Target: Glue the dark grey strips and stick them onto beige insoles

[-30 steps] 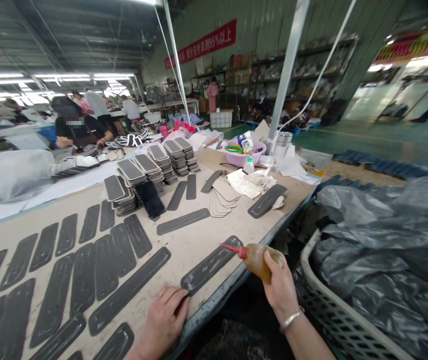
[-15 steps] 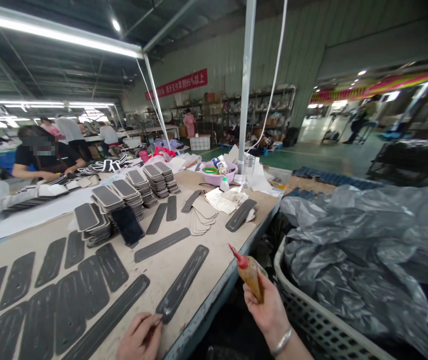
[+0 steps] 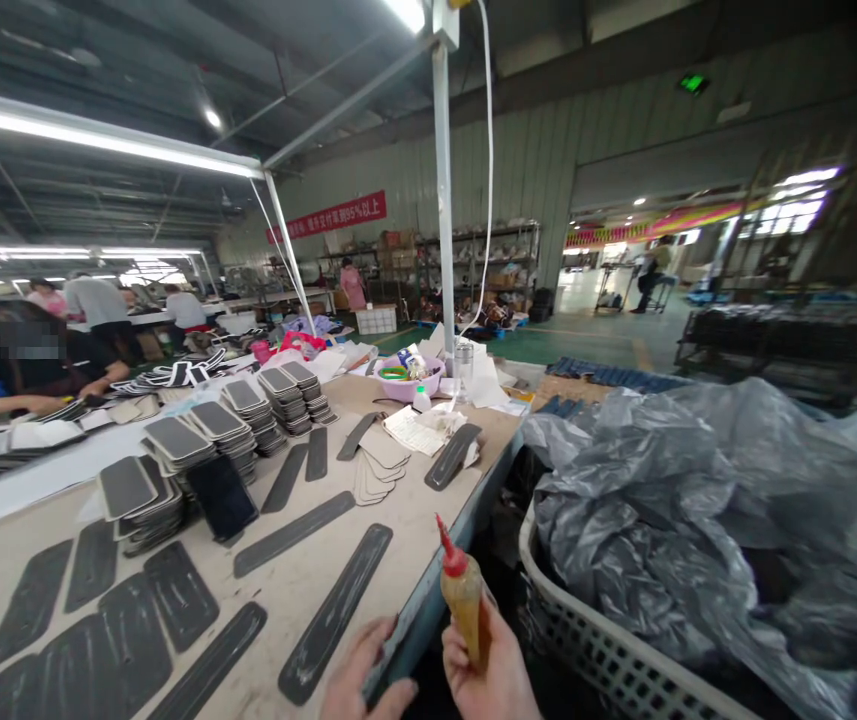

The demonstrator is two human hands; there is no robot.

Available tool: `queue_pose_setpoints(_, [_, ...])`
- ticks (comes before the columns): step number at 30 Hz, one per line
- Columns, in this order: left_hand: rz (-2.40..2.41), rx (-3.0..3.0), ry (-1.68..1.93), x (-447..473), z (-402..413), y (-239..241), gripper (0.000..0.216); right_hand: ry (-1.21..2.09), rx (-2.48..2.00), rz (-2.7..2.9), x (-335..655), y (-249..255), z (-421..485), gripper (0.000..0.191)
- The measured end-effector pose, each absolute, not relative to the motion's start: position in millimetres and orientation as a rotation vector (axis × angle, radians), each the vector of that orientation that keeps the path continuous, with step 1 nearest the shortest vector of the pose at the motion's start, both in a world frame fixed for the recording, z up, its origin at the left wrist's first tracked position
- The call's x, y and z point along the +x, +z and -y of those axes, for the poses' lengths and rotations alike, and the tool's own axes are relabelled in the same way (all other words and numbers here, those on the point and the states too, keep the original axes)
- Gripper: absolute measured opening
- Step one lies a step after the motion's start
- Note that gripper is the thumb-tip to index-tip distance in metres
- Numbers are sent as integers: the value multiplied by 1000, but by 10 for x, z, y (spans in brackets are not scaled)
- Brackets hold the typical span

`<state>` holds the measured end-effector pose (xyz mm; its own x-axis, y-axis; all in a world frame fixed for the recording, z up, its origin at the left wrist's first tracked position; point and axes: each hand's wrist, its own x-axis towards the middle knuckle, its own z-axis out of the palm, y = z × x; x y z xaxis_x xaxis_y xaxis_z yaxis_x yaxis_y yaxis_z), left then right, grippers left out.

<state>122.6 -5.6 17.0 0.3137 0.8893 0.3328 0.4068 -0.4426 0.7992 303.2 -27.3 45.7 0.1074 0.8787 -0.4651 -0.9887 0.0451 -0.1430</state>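
My right hand is closed round a small amber glue bottle with a red nozzle, held upright just off the table's near edge. My left hand sits at the bottom of the view, fingers curled on the table edge beside the near end of a long dark grey strip. More dark grey strips and flat dark pieces lie across the beige tabletop.
Stacks of grey pads and a black phone sit mid-table. A pink bowl, a small white bottle and papers lie at the far end. A basket with grey plastic bags stands right. A person works at left.
The view has tilted upward. My right hand has turned the glue bottle upright and drawn it in. My left hand has slid from the strip's end to the table edge.
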Motion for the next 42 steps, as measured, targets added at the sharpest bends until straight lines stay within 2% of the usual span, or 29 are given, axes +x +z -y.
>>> queue_pose_setpoints(3, [-971,1817,925,1591,-20,456,69,1507,-533,-249,2905,468,320,29])
queue_pose_setpoints(5, [-827,1693,879,1785,-36,641,72,1516,-567,-246,2877,498,355,34])
queue_pose_setpoints(8, [-663,1573,841,1961,-39,820,63,1520,-610,-229,2926,530,397,40])
queue_pose_setpoints(14, [-664,1460,919,2085,-14,877,46,1680,-554,-90,3072,475,412,35])
queue_pose_setpoints(20, [-753,1214,1045,2108,-119,933,39,1820,-615,249,3203,517,495,62])
queue_pose_setpoints(26, [-825,1089,1150,1985,-358,943,41,1452,-1008,666,3409,464,533,72])
queue_pose_setpoints(31, [-927,1281,1016,2020,-319,891,41,1173,-998,958,3373,372,395,87])
queue_pose_setpoints(35, [-978,1413,931,2064,-275,773,43,1083,-1139,1066,3361,310,304,77])
queue_pose_setpoints(40, [-1044,1691,887,1952,-319,506,71,1101,-1149,944,3528,178,193,60])
queue_pose_setpoints(42, [-1105,1850,883,1836,-350,375,70,1051,-1199,831,3687,158,95,56])
